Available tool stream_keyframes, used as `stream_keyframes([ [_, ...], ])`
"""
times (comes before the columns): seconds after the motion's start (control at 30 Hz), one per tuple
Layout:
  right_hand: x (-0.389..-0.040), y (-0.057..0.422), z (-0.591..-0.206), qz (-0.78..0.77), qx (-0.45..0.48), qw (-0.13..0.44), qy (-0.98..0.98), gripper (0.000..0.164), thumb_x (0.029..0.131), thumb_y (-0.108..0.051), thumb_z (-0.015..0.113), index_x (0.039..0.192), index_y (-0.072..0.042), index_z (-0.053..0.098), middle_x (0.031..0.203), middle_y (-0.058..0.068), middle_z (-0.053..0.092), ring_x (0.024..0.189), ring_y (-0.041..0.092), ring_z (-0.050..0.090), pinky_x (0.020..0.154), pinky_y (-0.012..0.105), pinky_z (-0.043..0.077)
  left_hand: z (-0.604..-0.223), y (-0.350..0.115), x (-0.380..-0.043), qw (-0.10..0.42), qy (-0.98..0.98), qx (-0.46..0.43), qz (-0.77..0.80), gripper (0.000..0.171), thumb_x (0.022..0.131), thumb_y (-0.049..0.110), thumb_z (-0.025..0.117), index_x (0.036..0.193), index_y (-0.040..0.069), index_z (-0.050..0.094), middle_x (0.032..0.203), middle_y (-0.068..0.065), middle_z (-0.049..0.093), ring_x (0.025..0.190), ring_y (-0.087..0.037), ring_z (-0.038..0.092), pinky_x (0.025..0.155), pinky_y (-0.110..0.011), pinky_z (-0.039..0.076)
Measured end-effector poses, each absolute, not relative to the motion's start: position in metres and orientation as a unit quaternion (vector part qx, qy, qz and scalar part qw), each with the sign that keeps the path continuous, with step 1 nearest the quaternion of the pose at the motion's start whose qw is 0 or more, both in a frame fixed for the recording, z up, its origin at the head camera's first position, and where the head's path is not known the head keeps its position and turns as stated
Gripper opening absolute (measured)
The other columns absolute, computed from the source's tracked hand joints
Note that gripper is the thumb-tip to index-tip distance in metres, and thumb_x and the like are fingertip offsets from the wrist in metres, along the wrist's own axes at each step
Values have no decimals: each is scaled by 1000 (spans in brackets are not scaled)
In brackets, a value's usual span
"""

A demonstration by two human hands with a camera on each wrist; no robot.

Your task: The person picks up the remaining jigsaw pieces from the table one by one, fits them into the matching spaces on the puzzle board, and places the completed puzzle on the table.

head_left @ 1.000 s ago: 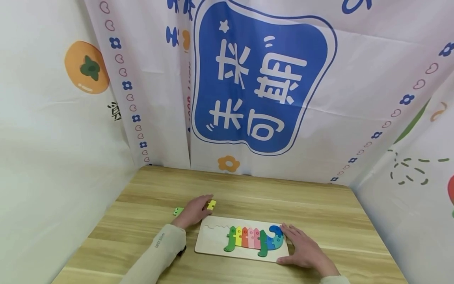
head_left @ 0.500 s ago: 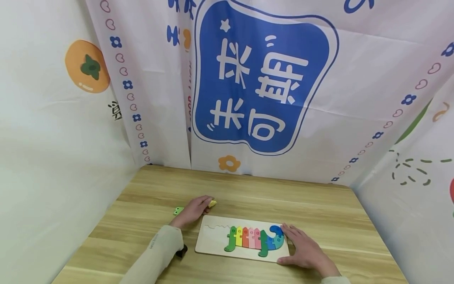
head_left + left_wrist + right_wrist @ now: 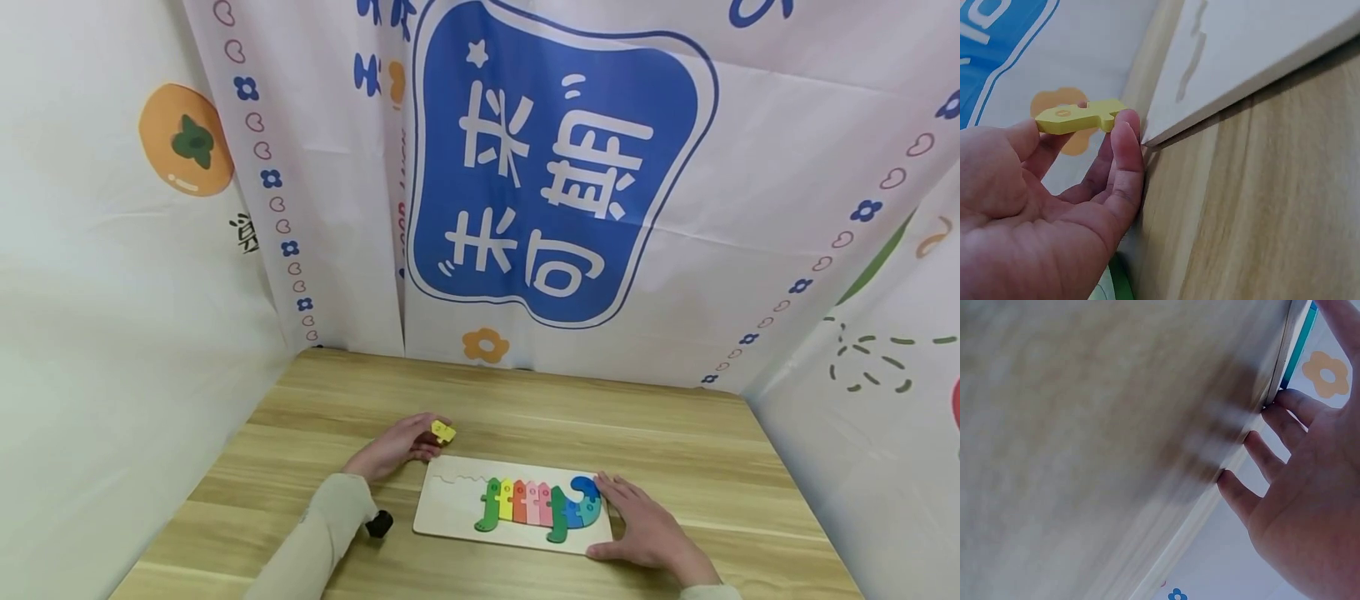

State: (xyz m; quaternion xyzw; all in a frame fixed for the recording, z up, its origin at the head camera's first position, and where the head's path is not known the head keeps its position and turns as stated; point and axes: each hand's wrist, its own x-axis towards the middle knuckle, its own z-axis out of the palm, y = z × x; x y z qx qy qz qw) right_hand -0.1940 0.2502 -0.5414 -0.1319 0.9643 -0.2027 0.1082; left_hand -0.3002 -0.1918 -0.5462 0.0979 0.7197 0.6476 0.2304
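Observation:
My left hand (image 3: 392,447) pinches a yellow puzzle piece (image 3: 442,432) just beyond the board's far left corner. In the left wrist view the yellow piece (image 3: 1072,119) spans thumb to fingertips, raised off the table. The pale wooden puzzle board (image 3: 450,514) carries a crocodile body of green, yellow, orange, pink and blue pieces (image 3: 531,502); its left part is bare with a wavy outline. Along the board's right end my right hand (image 3: 648,523) rests with fingers spread, touching the edge. Part of a green piece (image 3: 1121,280) shows below my left hand in the left wrist view.
The wooden table (image 3: 555,408) stretches around the board. A printed cloth (image 3: 337,208) hangs behind it, with white cloth walls at both sides. A small black object (image 3: 379,524) sits by my left sleeve.
The yellow piece has turned in my left hand, its pointed end now toward the upper left. My left hand has drawn slightly left, covering the green eyed piece. The right hand stays in place.

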Motion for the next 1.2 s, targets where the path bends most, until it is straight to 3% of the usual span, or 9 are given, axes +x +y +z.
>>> stream_keyframes([
  [0.27,-194,250,-540,-199,-132,104,965,115,69,-67,86,160,-13,40,166,12,38,150,46,34,112,73,34,-546,-196,-302,244,682,80,684,57,114,34,39,153,-6,39,126,-25,57,112,-29,63,101,-38,55],
  [0.53,-194,250,-541,-196,-133,105,966,115,69,-67,85,160,-14,40,166,11,38,150,46,34,112,73,34,-551,-195,-306,231,706,82,665,46,111,15,47,153,-5,42,118,-19,63,99,-21,66,85,-30,57],
  [0.9,-194,251,-542,-200,-132,103,965,115,69,-67,85,160,-14,40,166,10,38,151,46,34,112,73,34,-550,-189,-303,184,762,96,614,35,110,19,50,142,5,56,113,-21,65,84,-18,60,71,-29,53],
  [1.2,-195,252,-545,-198,-132,106,966,115,69,-68,85,160,-15,39,166,10,38,151,45,33,113,73,33,-545,-186,-298,176,783,146,578,35,111,21,48,140,2,51,103,-19,60,82,-22,58,68,-29,48],
])
